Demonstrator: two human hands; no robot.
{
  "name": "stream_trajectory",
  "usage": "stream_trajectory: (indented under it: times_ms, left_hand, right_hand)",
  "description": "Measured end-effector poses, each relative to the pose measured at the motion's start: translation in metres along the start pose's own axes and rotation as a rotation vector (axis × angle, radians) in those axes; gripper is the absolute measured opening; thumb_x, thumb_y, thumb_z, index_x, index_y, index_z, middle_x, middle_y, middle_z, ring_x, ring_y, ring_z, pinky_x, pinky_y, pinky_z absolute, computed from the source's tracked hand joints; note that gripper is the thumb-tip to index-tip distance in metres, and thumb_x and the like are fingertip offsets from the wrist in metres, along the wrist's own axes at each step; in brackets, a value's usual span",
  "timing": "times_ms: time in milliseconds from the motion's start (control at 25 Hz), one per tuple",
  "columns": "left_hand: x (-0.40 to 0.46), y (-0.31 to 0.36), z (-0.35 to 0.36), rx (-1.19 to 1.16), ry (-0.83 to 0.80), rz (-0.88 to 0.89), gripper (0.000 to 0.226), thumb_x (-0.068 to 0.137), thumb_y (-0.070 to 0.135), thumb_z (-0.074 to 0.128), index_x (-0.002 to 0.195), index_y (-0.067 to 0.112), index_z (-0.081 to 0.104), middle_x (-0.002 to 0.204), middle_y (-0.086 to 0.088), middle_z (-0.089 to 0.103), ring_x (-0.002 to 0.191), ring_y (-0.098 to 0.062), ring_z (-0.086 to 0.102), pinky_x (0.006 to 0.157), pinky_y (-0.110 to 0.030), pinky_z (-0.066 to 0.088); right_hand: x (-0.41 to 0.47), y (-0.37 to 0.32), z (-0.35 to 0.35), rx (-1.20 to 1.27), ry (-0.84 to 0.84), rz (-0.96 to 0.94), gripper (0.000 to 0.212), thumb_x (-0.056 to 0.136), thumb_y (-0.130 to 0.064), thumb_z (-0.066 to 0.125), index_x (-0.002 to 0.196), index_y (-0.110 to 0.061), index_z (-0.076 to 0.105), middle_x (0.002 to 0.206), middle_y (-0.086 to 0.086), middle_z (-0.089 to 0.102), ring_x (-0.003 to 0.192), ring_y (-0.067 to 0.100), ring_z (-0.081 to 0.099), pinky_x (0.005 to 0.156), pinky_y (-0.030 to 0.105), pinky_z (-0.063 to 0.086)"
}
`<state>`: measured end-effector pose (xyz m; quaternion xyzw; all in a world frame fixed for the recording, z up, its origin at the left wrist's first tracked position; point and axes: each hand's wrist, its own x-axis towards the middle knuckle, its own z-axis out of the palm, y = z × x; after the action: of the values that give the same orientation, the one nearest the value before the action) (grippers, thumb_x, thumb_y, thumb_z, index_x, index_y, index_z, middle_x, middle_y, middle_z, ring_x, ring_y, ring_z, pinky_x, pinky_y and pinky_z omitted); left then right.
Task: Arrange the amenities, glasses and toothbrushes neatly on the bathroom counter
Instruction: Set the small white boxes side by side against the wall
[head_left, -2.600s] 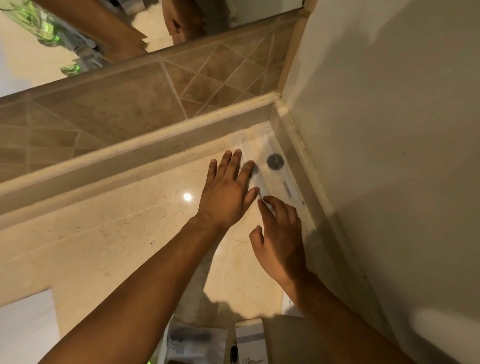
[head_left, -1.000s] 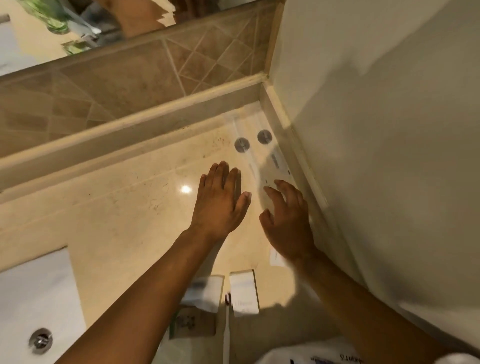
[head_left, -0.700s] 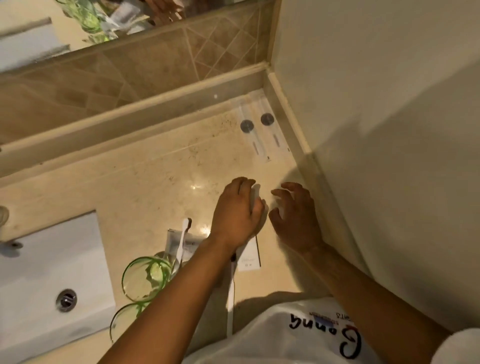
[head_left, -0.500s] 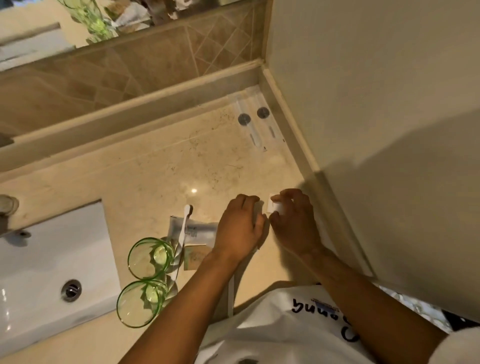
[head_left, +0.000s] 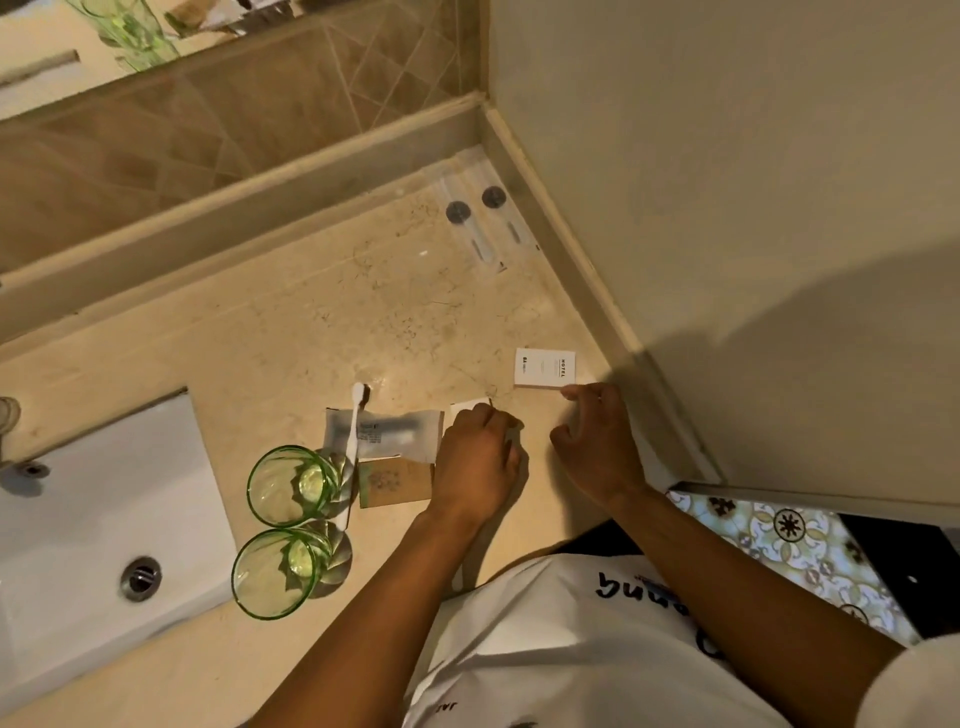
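Small hotel boxes being squared up on the surface (head_left: 291, 332), beside a crowded pile.

The right hand (head_left: 597, 441) is loosely curled and holds nothing, one fingertip at the corner of the white box (head_left: 544, 368) printed "HOTEL"; a careless nudge could skew it. The left hand (head_left: 475, 457) rests bent over a second white box (head_left: 470, 405); whether it grips is unclear. Its wrist could knock the loose toothbrush (head_left: 353, 441) propped near the green glasses (head_left: 285, 486). Other print, including on the sachet (head_left: 389, 431), is unreadable.
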<state>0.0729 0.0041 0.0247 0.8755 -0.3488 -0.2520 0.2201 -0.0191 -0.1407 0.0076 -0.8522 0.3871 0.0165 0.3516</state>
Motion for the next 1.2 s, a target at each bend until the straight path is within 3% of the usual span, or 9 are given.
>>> stream_trajectory:
  times_ms: [280,520,600,680,760,880,920,1040,1200]
  left_hand:
    - [0.059,0.022,-0.011,0.1,-0.079,-0.037,0.055,0.089,0.021,0.061,0.141,0.007,0.05,0.129,-0.018,0.06,0.114,-0.039,0.057,0.091,-0.043,0.049]
    - [0.072,0.022,-0.01,-0.062,-0.073,-0.108,0.056,0.079,0.026,0.047,0.13,0.006,0.057,0.123,-0.019,0.064,0.11,-0.039,0.059,0.088,-0.046,0.052]
    - [0.078,0.021,-0.018,-0.177,-0.056,-0.148,0.045,0.079,0.022,0.053,0.122,0.011,0.059,0.119,-0.012,0.067,0.11,-0.031,0.06,0.083,-0.035,0.054]
    - [0.087,0.021,-0.035,-0.333,-0.019,-0.219,0.023,0.085,0.012,0.064,0.106,0.018,0.058,0.11,0.0,0.067,0.103,-0.017,0.061,0.065,-0.009,0.047]
    - [0.096,0.016,-0.051,-0.5,0.018,-0.351,0.029,0.089,0.007,0.068,0.108,0.027,0.056,0.104,0.007,0.061,0.094,-0.009,0.058,0.06,-0.002,0.043]
    - [0.115,-0.007,-0.069,-0.702,0.105,-0.567,0.053,0.09,0.011,0.065,0.141,0.016,0.05,0.126,-0.005,0.064,0.109,-0.024,0.064,0.087,-0.024,0.05]
    - [0.122,-0.015,-0.075,-0.797,0.146,-0.641,0.055,0.09,0.009,0.064,0.143,0.014,0.049,0.13,-0.01,0.063,0.108,-0.027,0.065,0.088,-0.029,0.054]
    - [0.137,-0.038,-0.096,-1.006,0.213,-0.777,0.046,0.09,0.003,0.061,0.135,0.008,0.053,0.121,-0.018,0.067,0.078,-0.027,0.068,0.062,-0.026,0.058]
    - [0.16,-0.065,-0.122,-1.061,0.274,-0.805,0.022,0.092,0.003,0.058,0.11,0.011,0.068,0.088,-0.011,0.075,0.06,-0.019,0.066,0.056,-0.023,0.056]
  right_hand:
    - [0.025,-0.008,-0.009,0.165,-0.028,0.179,0.063,0.087,-0.011,0.06,0.146,-0.015,0.037,0.135,0.009,0.043,0.119,0.022,0.05,0.088,0.021,0.038]
    - [0.041,-0.01,-0.004,0.23,-0.037,0.219,0.048,0.089,-0.013,0.056,0.137,-0.019,0.053,0.128,0.006,0.059,0.119,0.018,0.056,0.066,0.001,0.037]
    - [0.047,-0.018,-0.002,0.268,-0.002,0.223,0.043,0.09,-0.013,0.058,0.133,-0.019,0.057,0.125,0.005,0.059,0.117,0.017,0.056,0.064,-0.003,0.041]
    - [0.058,-0.031,0.001,0.301,0.031,0.209,0.039,0.091,-0.014,0.06,0.13,-0.019,0.058,0.124,0.004,0.057,0.113,0.015,0.058,0.064,-0.005,0.041]
    - [0.072,-0.049,0.002,0.335,0.052,0.206,0.038,0.09,-0.013,0.059,0.128,-0.016,0.058,0.124,0.005,0.055,0.107,0.015,0.06,0.063,-0.003,0.043]
    - [0.102,-0.084,0.008,0.316,0.057,0.146,0.035,0.091,-0.013,0.059,0.126,-0.013,0.059,0.123,0.008,0.053,0.095,0.011,0.053,0.064,-0.005,0.037]
    - [0.113,-0.096,0.011,0.301,0.045,0.112,0.035,0.09,-0.012,0.059,0.126,-0.011,0.06,0.122,0.009,0.053,0.094,0.011,0.05,0.063,-0.007,0.034]
    - [0.146,-0.131,0.022,0.308,0.002,0.053,0.034,0.091,-0.008,0.06,0.125,-0.011,0.062,0.121,0.009,0.052,0.1,0.016,0.055,0.066,-0.007,0.035]
    - [0.193,-0.168,0.04,0.366,-0.072,0.011,0.037,0.092,-0.009,0.06,0.128,-0.014,0.062,0.126,0.007,0.058,0.113,0.023,0.061,0.061,-0.005,0.04]
